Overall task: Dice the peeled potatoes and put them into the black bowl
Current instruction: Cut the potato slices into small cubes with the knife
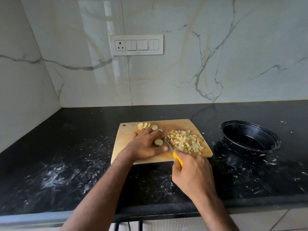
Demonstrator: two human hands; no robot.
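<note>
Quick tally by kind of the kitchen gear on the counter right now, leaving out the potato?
Cutting board: 1
Knife, held by the right hand: 1
Black bowl: 1
Total: 3

Soft daylight, wall glare, fisheye edges

From my feed I can read no text, label, brand, number or sign anywhere. The switch panel (136,45) on the wall shows blank rockers and a socket, with no marking I can make out. The knife (173,152) handle, the cutting board (183,126) and the black bowl (250,137) carry no lettering that I can see at this resolution.
</note>
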